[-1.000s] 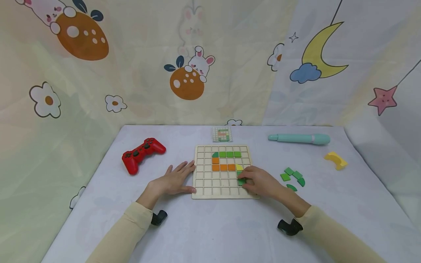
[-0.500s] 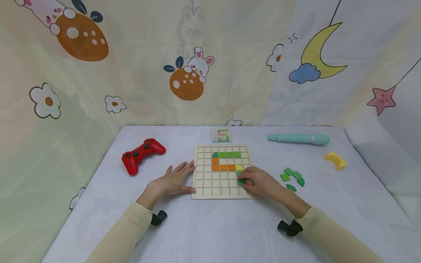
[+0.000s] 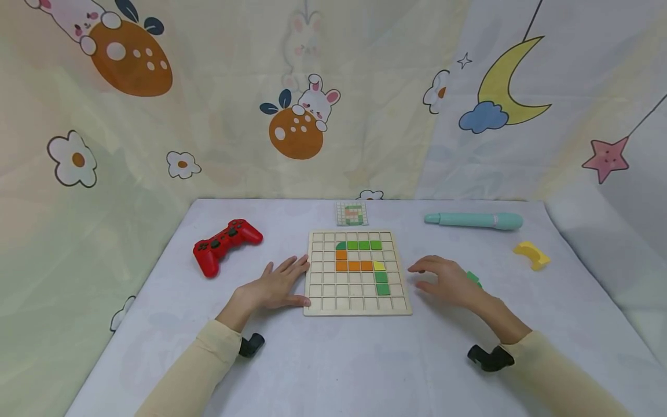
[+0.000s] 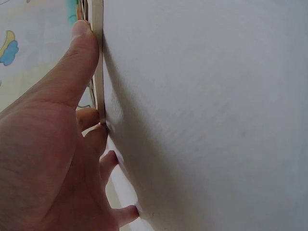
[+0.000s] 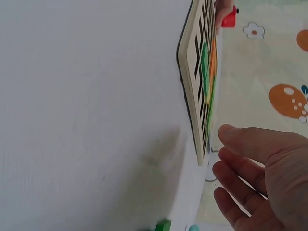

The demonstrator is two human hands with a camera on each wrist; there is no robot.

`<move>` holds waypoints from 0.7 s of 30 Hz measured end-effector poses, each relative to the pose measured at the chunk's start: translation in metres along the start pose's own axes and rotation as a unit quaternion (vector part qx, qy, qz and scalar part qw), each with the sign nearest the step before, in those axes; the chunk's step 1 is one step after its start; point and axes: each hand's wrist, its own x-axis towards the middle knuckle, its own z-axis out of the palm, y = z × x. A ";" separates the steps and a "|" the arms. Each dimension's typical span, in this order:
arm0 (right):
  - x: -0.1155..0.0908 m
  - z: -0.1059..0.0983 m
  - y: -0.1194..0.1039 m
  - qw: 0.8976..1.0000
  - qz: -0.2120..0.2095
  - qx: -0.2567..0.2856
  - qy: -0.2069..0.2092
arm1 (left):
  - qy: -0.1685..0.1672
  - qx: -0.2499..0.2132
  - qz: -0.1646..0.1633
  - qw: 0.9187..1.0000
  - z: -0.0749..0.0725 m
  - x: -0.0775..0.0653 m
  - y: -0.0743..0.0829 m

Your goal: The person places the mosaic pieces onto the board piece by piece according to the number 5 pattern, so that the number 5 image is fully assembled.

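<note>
A wooden grid board (image 3: 339, 289) lies flat in the middle of the table, with green, orange and yellow tiles set in some of its squares. Two green tiles (image 3: 382, 282) sit in a column below the yellow tile (image 3: 378, 266). My left hand (image 3: 273, 288) rests at the board's left edge with fingers spread; in the left wrist view its thumb lies along the rim. To the right of the board, my right hand (image 3: 445, 282) hovers over the table, fingers loosely bent and holding nothing. It hides most of the loose green tiles (image 3: 473, 278) beneath it.
Behind the board lies a small pattern card (image 3: 352, 214). A red game controller (image 3: 226, 244) is at the left. At the right are a teal pen-shaped tool (image 3: 474, 220) and a yellow arch-shaped block (image 3: 532, 255). A printed cloth hangs behind the table.
My right hand has let go of the green tile at the board's lower right and moved right, off the board toward the loose tiles. My left hand has stayed still.
</note>
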 end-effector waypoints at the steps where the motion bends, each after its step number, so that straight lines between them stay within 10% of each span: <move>1: -0.002 -0.003 0.005 1.000 0.002 -0.001 0.001 | -0.001 0.001 0.000 1.000 0.000 0.000 0.000; 21: -0.034 -0.037 0.075 0.997 0.075 -0.024 -0.008 | -0.002 -0.002 0.010 1.000 -0.003 -0.001 0.001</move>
